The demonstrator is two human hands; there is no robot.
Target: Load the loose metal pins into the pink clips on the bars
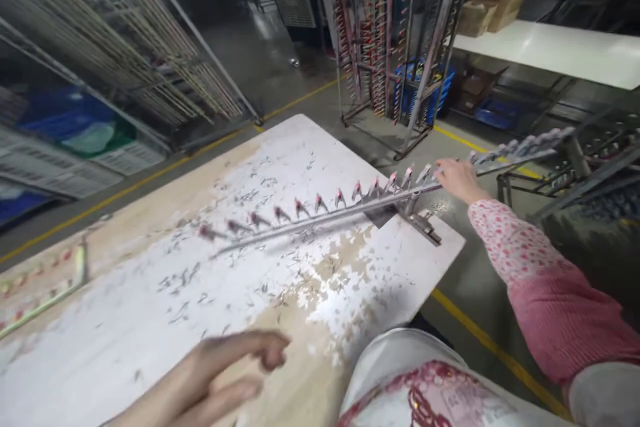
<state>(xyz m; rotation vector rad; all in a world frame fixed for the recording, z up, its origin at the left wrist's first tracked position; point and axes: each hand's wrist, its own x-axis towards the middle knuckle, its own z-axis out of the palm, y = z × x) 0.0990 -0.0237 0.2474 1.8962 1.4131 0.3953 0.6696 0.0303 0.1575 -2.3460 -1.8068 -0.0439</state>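
A long metal bar carrying a row of small clips [320, 203] runs slantwise across the table, passing over a metal stand [419, 220] near the right corner. Pinkish pieces [357, 188] sit on many of the clips, too small to name; those on the far right look grey. My right hand [457, 180] is closed around the bar just right of the stand, its fingertips among the clips. Low over the near side of the table, my left hand [225, 373] is blurred, with bent fingers and thumb apart and nothing visible between them.
Small dark scraps lie scattered on the worn white table [300, 140]. At the left edge rests a greenish frame [45, 310] with small pieces. Racks of rods [370, 33] stand behind; cardboard boxes [505, 0] sit on a white bench [560, 47] at back right.
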